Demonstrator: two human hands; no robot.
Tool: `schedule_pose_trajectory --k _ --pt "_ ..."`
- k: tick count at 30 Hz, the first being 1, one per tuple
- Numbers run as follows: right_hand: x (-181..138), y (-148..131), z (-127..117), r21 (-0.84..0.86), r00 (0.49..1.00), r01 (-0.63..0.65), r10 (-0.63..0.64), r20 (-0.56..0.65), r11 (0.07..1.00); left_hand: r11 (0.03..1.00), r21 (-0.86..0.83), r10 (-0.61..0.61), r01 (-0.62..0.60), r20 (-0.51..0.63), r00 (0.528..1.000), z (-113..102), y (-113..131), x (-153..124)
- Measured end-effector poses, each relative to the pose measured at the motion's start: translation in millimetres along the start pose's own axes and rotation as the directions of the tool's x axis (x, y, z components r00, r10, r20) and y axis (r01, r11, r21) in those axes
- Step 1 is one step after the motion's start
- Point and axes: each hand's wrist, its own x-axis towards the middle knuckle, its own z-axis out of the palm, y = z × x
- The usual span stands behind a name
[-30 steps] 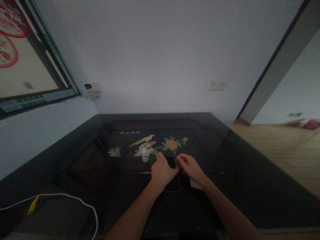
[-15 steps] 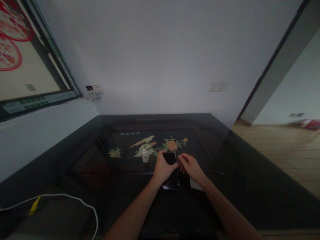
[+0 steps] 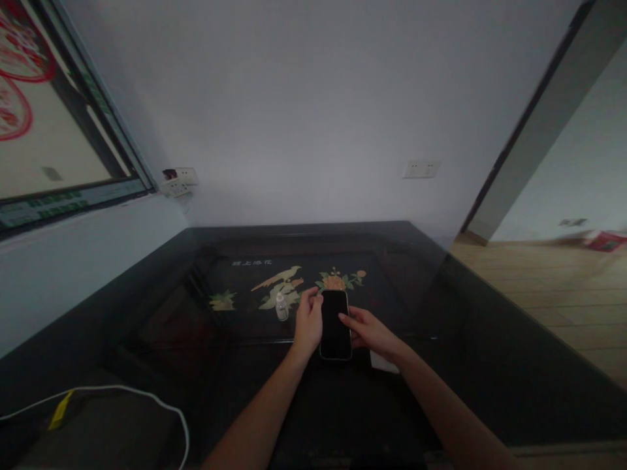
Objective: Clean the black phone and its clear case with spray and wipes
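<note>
A dark-screened smartphone [image 3: 335, 336] is held between both hands over the black table [image 3: 230, 405]. My left hand [image 3: 309, 320] grips its left edge, thumb along the side near the top. From the right, my right hand [image 3: 369, 333] clasps the other edge, its thumb lying on the screen and its other fingers partly hidden behind the phone. Just left of my left hand stands a small white bottle [image 3: 281, 307], upright. Under my right wrist lies a white, flat item [image 3: 383, 362], partly covered, whose kind I cannot make out.
A painted bird and flowers [image 3: 279, 287] decorate the tabletop. At the front left, a white cable [image 3: 147, 393] with a yellow tag [image 3: 61, 410] curves across a dark flat surface. A wall with sockets [image 3: 421, 169] rises behind the table; a window [image 3: 63, 130] is at left.
My right hand has moved onto the phone's right edge, thumb on the screen. My left hand has shifted from across the screen to the left edge. The phone has moved slightly away from me.
</note>
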Motion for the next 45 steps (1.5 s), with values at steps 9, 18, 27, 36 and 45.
schedule_pose_trajectory --k 9,18,27,36,45 --pt "4 5 -1 0.006 0.999 0.029 -0.028 -0.032 1.000 0.988 0.098 0.116 -0.121 0.052 0.992 -2 -5 5" --pt "1 -3 -1 -0.068 0.993 0.083 -0.088 -0.074 0.994 0.969 0.174 0.168 -0.177 0.068 0.983 -3 6 0" --pt "-4 -8 1 -0.123 0.994 0.096 -0.102 -0.045 0.988 0.967 0.215 0.127 -0.134 0.049 0.991 -2 15 -7" --pt "-5 -9 2 -0.110 0.992 0.126 -0.128 -0.017 0.986 0.973 0.202 0.097 -0.109 0.068 0.993 -3 13 -5" --pt "-3 -8 -2 -0.157 0.989 0.143 -0.147 -0.015 0.977 0.986 0.146 0.063 -0.076 0.091 0.994 -4 9 -2"
